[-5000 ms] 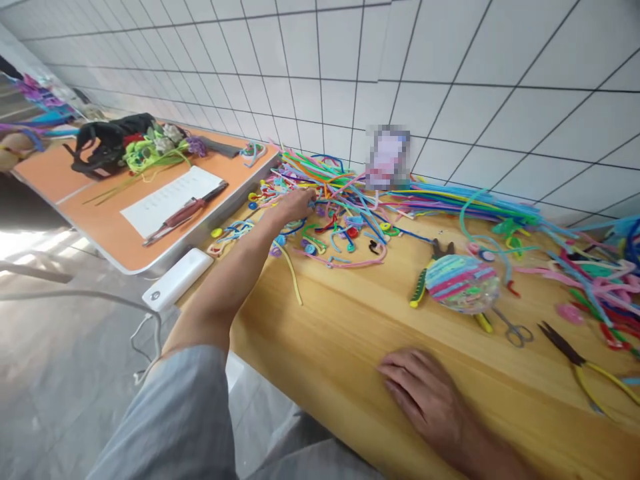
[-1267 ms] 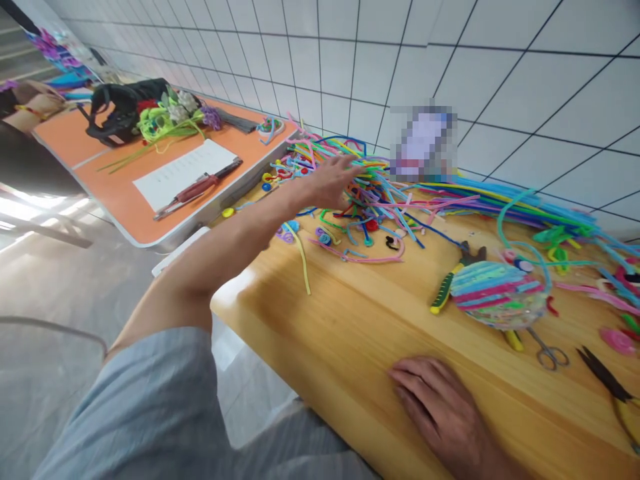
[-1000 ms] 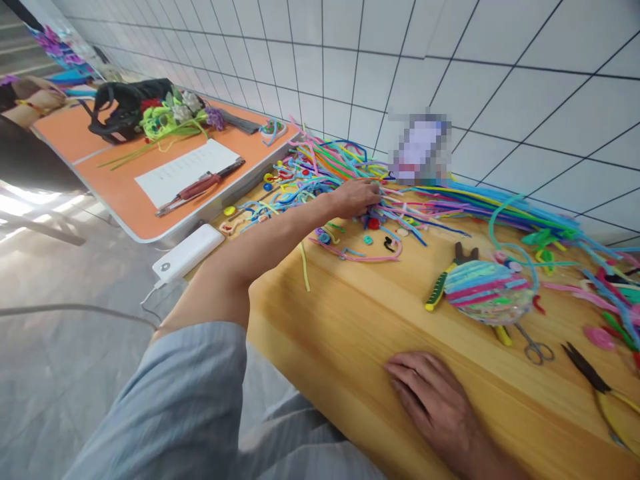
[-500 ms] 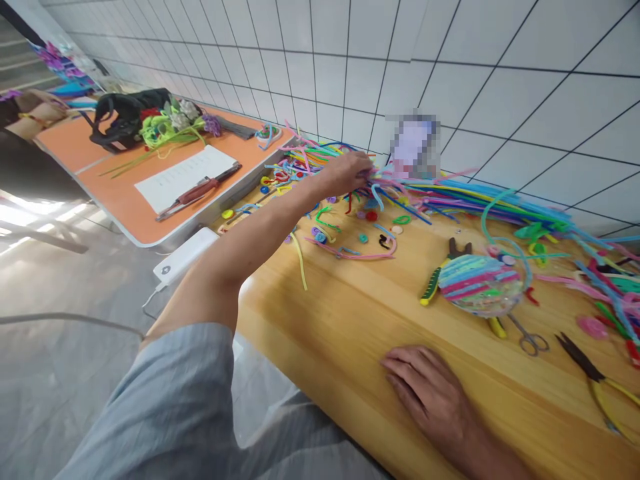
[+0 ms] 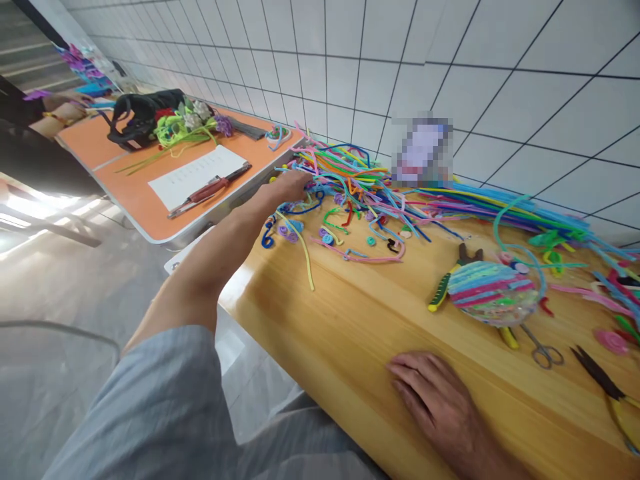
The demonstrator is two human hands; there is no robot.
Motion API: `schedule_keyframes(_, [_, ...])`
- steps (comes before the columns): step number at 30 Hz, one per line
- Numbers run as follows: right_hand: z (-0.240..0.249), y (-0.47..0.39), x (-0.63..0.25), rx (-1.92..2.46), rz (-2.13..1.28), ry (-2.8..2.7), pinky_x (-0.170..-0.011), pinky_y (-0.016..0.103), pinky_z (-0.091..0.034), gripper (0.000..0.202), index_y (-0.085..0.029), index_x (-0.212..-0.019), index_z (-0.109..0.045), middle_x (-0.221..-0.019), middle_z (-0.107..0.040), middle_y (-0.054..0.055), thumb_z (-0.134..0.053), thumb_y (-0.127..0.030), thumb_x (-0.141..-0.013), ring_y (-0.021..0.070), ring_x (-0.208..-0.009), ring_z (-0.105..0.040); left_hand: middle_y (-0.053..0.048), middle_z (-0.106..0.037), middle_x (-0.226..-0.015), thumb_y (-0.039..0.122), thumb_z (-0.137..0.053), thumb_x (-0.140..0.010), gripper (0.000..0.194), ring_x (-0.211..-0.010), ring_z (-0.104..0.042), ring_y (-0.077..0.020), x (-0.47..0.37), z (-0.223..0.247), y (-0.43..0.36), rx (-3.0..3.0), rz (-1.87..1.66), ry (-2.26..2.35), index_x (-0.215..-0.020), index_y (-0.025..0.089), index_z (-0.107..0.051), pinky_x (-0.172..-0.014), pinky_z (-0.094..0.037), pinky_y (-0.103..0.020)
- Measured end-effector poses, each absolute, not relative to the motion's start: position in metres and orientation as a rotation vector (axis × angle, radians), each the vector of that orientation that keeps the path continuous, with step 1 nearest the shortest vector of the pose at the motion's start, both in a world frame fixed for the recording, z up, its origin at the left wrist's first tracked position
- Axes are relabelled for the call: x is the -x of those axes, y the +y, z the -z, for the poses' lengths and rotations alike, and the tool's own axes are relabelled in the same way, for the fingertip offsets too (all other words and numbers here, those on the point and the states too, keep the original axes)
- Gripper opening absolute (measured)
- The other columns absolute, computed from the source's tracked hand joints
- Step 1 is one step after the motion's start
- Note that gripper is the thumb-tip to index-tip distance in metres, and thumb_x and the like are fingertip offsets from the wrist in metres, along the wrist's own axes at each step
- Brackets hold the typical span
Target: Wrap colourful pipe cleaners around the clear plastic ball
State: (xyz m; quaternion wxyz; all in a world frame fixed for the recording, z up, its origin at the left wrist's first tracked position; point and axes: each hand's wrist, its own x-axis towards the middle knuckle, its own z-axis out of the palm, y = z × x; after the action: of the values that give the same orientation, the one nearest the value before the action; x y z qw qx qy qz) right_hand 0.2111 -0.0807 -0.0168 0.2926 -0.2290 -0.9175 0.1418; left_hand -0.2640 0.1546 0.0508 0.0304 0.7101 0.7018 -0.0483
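Observation:
My left hand (image 5: 296, 183) reaches across to the far left part of the wooden table, down into a tangle of colourful pipe cleaners (image 5: 350, 175). Its fingertips are hidden among them, so whether they grip any does not show. My right hand (image 5: 435, 393) lies palm down on the bare wood near the front edge, fingers stretched out and holding nothing. Beyond it sits a round piece striped with blue and pink pipe cleaners (image 5: 493, 287). Small coiled pieces, such as a purple coil (image 5: 287, 231) and a blue curl (image 5: 268, 235), lie below my left forearm and wrist.
Green-handled pliers (image 5: 443, 287), small scissors (image 5: 545, 353) and yellow-handled pliers (image 5: 600, 380) lie to the right. A blurred phone (image 5: 423, 150) leans on the tiled wall. The adjoining orange table (image 5: 115, 193) holds a black bag (image 5: 137, 117), paper and a red-handled tool. Another person's arm shows far left.
My left hand has moved left along the pipe cleaners, from near the phone to the pile's left end, uncovering the middle of the tangle. My right hand stays resting on the table.

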Motion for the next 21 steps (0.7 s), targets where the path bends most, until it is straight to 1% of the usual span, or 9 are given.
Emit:
schedule_keyframes(2, [0.017,-0.081,-0.211,0.612,-0.375,-2.444,-0.083,0.032,-0.059,0.022,-0.021,-0.112,-0.073,-0.100,-0.080,0.005,-0.052,-0.016,-0.109,0.0168,-0.090,-0.074,-0.005,-0.079,-0.114,0.048,-0.064,-0.085,0.048,-0.121,-0.061,-0.0279,0.268,-0.056,0.157,-2.215,0.086,2.190,-0.122,0.020,-0.074,-0.097,-0.048,-0.039])
schedule_keyframes(4, [0.019,-0.080,-0.212,0.612,-0.375,-2.445,-0.082,0.033,-0.059,0.022,-0.022,-0.113,-0.074,-0.100,-0.080,0.005,-0.052,-0.017,-0.109,0.0170,-0.090,-0.074,-0.006,-0.079,-0.109,0.038,-0.062,-0.084,0.037,-0.115,-0.063,-0.0269,0.272,-0.067,0.161,-2.232,0.033,2.220,-0.114,0.021,-0.076,-0.093,-0.048,-0.037])
schedule_keyframes(6, [0.020,-0.080,-0.212,0.614,-0.374,-2.449,-0.082,0.033,-0.059,0.022,-0.021,-0.113,-0.074,-0.100,-0.080,0.005,-0.052,-0.017,-0.110,0.0172,-0.090,-0.074,-0.009,-0.078,-0.107,0.030,-0.060,-0.083,0.032,-0.110,-0.065,-0.0278,0.276,-0.081,0.167,-2.245,-0.023,2.250,-0.108,0.020,-0.076,-0.092,-0.046,-0.037])
schedule_keyframes(9, [0.020,-0.080,-0.213,0.610,-0.373,-2.449,-0.084,0.032,-0.059,0.022,-0.021,-0.113,-0.074,-0.100,-0.080,0.005,-0.052,-0.017,-0.110,0.0171,-0.090,-0.075,-0.010,-0.076,-0.100,0.026,-0.060,-0.081,0.031,-0.107,-0.065,-0.0295,0.280,-0.097,0.173,-2.255,-0.133,2.258,-0.105,0.017,-0.076,-0.094,-0.045,-0.038])
schedule_keyframes(11, [0.020,-0.080,-0.213,0.600,-0.374,-2.448,-0.083,0.032,-0.059,0.023,-0.021,-0.113,-0.074,-0.100,-0.080,0.006,-0.051,-0.017,-0.110,0.0170,-0.090,-0.075,-0.009,-0.074,-0.094,0.025,-0.062,-0.079,0.031,-0.105,-0.064,-0.0295,0.279,-0.102,0.176,-2.251,-0.172,2.244,-0.105,0.017,-0.076,-0.094,-0.044,-0.037])
schedule_keyframes(14, [0.019,-0.079,-0.212,0.596,-0.361,-2.451,-0.083,0.032,-0.059,0.024,-0.021,-0.113,-0.074,-0.099,-0.080,0.006,-0.051,-0.017,-0.111,0.0170,-0.089,-0.075,-0.006,-0.072,-0.087,0.026,-0.063,-0.078,0.032,-0.104,-0.064,-0.0291,0.275,-0.099,0.178,-2.255,-0.144,2.253,-0.106,0.018,-0.077,-0.093,-0.044,-0.037])
schedule_keyframes(18, [0.018,-0.079,-0.211,0.588,-0.353,-2.447,-0.084,0.031,-0.058,0.024,-0.020,-0.112,-0.074,-0.099,-0.080,0.006,-0.051,-0.017,-0.111,0.0168,-0.091,-0.075,-0.004,-0.071,-0.087,0.030,-0.064,-0.077,0.033,-0.107,-0.065,-0.0302,0.272,-0.091,0.176,-2.267,-0.008,2.224,-0.106,0.021,-0.078,-0.089,-0.043,-0.036])
schedule_keyframes(21, [0.018,-0.079,-0.211,0.582,-0.352,-2.435,-0.084,0.031,-0.059,0.024,-0.020,-0.111,-0.074,-0.099,-0.080,0.006,-0.051,-0.018,-0.111,0.0165,-0.090,-0.075,-0.003,-0.071,-0.086,0.039,-0.069,-0.082,0.032,-0.106,-0.064,-0.0280,0.275,-0.094,0.171,-2.172,0.066,2.153,-0.105,0.018,-0.077,-0.088,-0.042,-0.036])
